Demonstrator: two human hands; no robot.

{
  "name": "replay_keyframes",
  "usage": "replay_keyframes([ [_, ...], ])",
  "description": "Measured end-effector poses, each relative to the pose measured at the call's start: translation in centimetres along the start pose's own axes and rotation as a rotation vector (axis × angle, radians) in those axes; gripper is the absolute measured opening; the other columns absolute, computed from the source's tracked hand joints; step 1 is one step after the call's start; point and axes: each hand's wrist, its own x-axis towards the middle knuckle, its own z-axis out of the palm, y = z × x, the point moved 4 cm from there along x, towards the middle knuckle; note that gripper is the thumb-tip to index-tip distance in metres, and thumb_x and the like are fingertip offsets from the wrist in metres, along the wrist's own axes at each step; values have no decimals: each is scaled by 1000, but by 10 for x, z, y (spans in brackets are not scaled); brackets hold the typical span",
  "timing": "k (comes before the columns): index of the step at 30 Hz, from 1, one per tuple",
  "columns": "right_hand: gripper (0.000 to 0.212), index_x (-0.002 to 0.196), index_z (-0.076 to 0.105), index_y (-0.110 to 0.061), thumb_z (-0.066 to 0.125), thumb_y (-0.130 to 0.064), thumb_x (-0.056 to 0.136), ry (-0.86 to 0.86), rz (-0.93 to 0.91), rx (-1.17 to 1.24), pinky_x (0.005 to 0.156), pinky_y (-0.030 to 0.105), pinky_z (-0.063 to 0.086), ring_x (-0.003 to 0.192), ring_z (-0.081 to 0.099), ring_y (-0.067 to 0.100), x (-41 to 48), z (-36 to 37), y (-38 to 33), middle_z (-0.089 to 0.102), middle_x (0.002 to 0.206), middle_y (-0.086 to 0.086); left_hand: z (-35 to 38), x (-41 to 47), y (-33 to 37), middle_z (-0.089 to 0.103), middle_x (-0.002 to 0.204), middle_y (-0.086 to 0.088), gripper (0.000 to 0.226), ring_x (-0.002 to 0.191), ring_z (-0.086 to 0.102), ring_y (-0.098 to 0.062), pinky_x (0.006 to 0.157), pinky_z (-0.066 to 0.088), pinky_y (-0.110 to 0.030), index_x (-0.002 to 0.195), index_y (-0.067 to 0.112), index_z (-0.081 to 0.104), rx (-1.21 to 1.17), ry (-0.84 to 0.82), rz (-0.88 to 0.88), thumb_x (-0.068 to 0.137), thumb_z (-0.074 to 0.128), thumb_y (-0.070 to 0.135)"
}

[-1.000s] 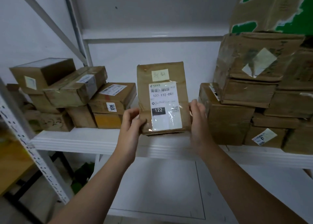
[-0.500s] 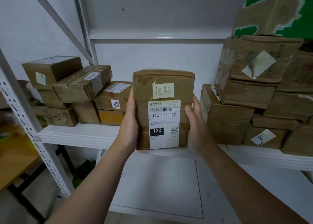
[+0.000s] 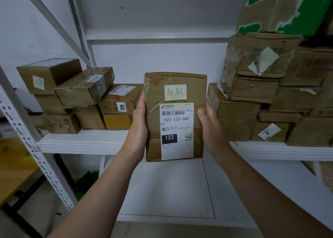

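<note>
So I've got this brown cardboard parcel up in front of me, standing upright with its label side facing me. My left hand is clamped on its left edge and my right hand on its right edge. Both hands are gripping it from the sides, thumbs toward me, and the rest of the fingers are tucked behind it where I can't see them. It's off the shelf and in the air, just in front of the white board's front edge, and its bottom hangs a bit lower than that edge. It lines up with the gap between the two piles of boxes. On the front is a white shipping label with a barcode, "122-122-C07" and a black block reading 122. Above that is a pale yellow note with handwriting, and clear tape runs over the cardboard. To the left on the shelf sits a messy pile of small cartons, including one tagged 1206 and a lower one with 4-23 scrawled on it. To the right there's a taller stack of scuffed brown boxes, with a torn green and brown carton on top. Far left, the rack's white perforated post slants down past the shelf.
</note>
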Motion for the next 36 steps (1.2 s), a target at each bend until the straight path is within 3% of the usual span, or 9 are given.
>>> replay_keyframes([
  [3,23,119,48,-39,36,-27,104,66,17,3,76,3,43,95,58,-15,-18,2,-6,65,104,-21,-9,-11,-4,53,137,7,73,125,52,-13,104,43,-40,141,42,35,44,-61,33,78,44,77],
  [6,16,108,52,-33,37,-30,103,143,68,27,67,8,47,81,61,-13,-40,7,-10,64,95,-16,-17,-28,-8,56,127,9,42,108,60,-4,81,52,-18,125,42,38,61,-58,49,89,55,51],
  [8,22,117,51,-30,37,-36,102,191,109,7,74,20,50,84,62,-6,-58,13,-9,64,93,-15,-21,-41,-11,57,119,12,29,98,62,3,70,51,-11,121,43,39,79,-49,60,94,48,41],
  [15,37,130,48,-27,37,-44,99,340,205,-34,81,27,52,97,63,3,-137,24,-2,66,102,-12,-31,-90,-40,64,118,1,48,109,62,-17,89,54,-43,129,30,53,122,-150,-15,87,50,54],
  [19,37,130,49,-23,38,-41,100,443,247,-111,71,11,49,88,61,-6,-184,13,5,64,99,-13,-22,-120,-49,70,104,3,30,96,67,-14,86,56,-43,122,23,61,157,-151,-28,96,51,35],
  [25,40,133,52,-23,36,-42,101,625,279,-173,87,24,47,105,59,6,-249,-25,0,64,109,-12,22,-168,-47,73,86,4,19,83,69,-16,81,56,-44,94,25,69,208,-269,-13,98,51,28],
  [30,32,127,55,-26,39,-37,102,756,308,-181,74,3,41,98,55,-5,-312,-85,-16,61,104,-19,88,-215,-50,72,86,5,20,86,68,-20,84,54,-48,91,25,70,218,-402,-4,97,51,29],
  [33,29,123,51,-26,46,-39,99,845,336,-155,84,18,49,97,59,-2,-358,-132,-29,60,98,-19,142,-253,-55,72,85,5,20,83,67,-15,79,55,-41,92,23,69,194,-472,5,98,50,28],
  [36,26,120,47,-26,55,-31,96,886,328,-122,91,22,50,99,59,-2,-416,-189,-45,60,102,-18,207,-303,-55,68,77,13,22,70,61,3,65,46,-17,82,28,63,172,-533,8,99,48,26],
])
